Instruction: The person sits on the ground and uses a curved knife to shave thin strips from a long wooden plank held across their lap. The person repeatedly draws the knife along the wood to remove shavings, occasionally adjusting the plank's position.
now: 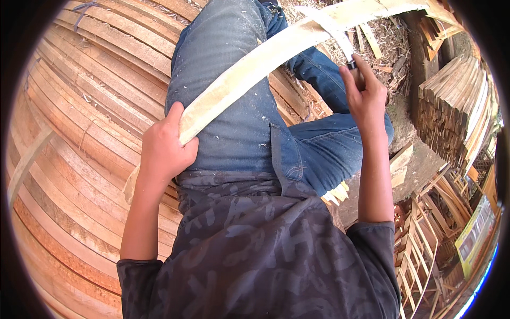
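Clutching a wooden strip (245, 78), the left hand (168, 141) sits low; the right hand (368, 98), stretched forward, clasps a knife (341, 41).

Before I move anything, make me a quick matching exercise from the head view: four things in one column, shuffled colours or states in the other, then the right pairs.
Things:
1. Left hand
2. Wooden strip
3. Jeans
4. Right hand

Colours or states:
A. Blue
B. Gripping the bladed tool by its handle
C. Gripping item 2
D. Pale cream, slanting from lower left to upper right

Pairs: 1-C, 2-D, 3-A, 4-B
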A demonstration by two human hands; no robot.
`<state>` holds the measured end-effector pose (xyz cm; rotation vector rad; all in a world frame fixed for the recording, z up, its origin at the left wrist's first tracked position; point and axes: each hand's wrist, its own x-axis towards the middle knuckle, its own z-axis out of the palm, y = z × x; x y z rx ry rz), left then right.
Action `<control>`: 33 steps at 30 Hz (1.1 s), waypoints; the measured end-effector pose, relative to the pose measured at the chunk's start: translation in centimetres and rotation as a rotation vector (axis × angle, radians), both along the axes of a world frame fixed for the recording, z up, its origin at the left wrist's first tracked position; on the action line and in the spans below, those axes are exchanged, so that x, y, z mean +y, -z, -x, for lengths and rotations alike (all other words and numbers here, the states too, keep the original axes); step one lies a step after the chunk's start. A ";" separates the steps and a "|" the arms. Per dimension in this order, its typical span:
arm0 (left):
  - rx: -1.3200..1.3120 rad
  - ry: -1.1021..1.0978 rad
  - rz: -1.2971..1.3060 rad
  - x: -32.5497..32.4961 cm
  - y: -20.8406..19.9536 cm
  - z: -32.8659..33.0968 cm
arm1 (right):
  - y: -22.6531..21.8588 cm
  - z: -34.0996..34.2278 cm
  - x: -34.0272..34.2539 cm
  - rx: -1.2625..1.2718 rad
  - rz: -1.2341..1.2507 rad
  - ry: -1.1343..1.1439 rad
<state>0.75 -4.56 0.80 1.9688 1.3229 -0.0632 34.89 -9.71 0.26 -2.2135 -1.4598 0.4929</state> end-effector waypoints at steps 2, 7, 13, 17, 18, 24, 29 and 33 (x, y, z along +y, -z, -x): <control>-0.006 -0.020 -0.004 -0.1 0.2 0.3 | -0.4 0.1 -0.8 -0.023 -0.022 -0.219; -0.001 -0.016 0.039 0.3 -0.2 0.0 | 1.5 -2.6 -2.1 -0.026 0.098 0.112; -0.101 -0.038 0.146 1.2 -0.3 0.3 | 1.7 1.2 -2.6 0.000 0.013 0.066; -0.161 -0.078 0.227 1.7 -0.3 0.0 | 2.7 2.9 -1.8 0.097 -0.051 0.077; -0.196 -0.092 0.243 1.7 0.0 0.3 | 2.8 3.6 -2.1 0.083 -0.119 0.032; -0.232 -0.071 0.292 2.4 0.1 0.6 | 2.2 1.8 -1.8 -0.031 -0.100 0.043; -0.255 -0.074 0.310 2.8 0.3 0.4 | 2.7 5.4 -2.8 0.017 -0.168 -0.162; -0.253 -0.068 0.304 2.7 0.2 0.3 | 2.2 4.4 -2.1 0.057 -0.022 0.135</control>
